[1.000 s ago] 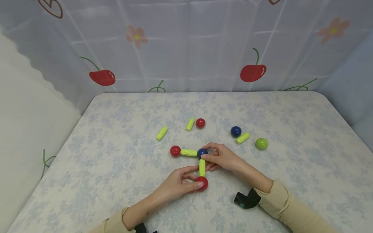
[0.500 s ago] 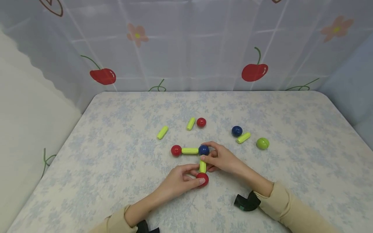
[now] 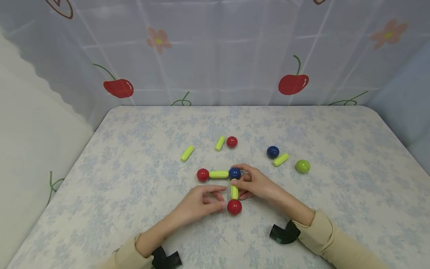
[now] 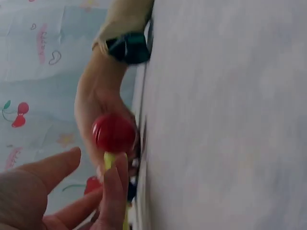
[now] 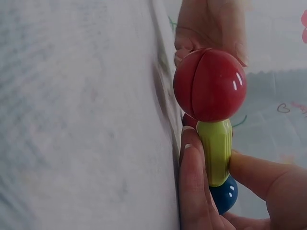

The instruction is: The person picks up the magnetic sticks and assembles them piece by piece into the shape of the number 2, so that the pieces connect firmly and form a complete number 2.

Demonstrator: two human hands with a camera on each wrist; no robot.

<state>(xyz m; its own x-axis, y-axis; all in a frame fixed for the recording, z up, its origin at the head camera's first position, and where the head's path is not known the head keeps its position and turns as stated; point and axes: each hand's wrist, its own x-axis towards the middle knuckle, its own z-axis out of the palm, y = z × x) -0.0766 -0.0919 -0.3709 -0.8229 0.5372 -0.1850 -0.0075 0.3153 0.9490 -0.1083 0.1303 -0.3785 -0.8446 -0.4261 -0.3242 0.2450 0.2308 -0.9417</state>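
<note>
An L-shaped piece lies on the table: a red ball (image 3: 203, 175), a ribbed yellow-green stick (image 3: 218, 174), a blue ball (image 3: 234, 173) at the corner, then a second ribbed stick (image 5: 216, 151) ending in a nearer red ball (image 3: 234, 207). My right hand (image 3: 256, 183) pinches that second stick between thumb and fingers, close to the blue ball. Just left of the nearer red ball is my left hand (image 3: 199, 201), its fingers spread and holding nothing. In the left wrist view, the same red ball (image 4: 114, 133) appears beyond the left fingers, slightly blurred.
Farther back lie two loose sticks, one at left (image 3: 187, 153) and one (image 3: 220, 143) beside a red ball (image 3: 231, 142). To the right are a blue ball (image 3: 273, 152), another stick (image 3: 280, 160) and a green ball (image 3: 303, 166). A printed curtain (image 3: 215, 56) hangs behind the table.
My left hand has let go of the nearer red ball and moved slightly left. My right hand keeps its pinch, and the L-shaped piece is nearly where it was.
</note>
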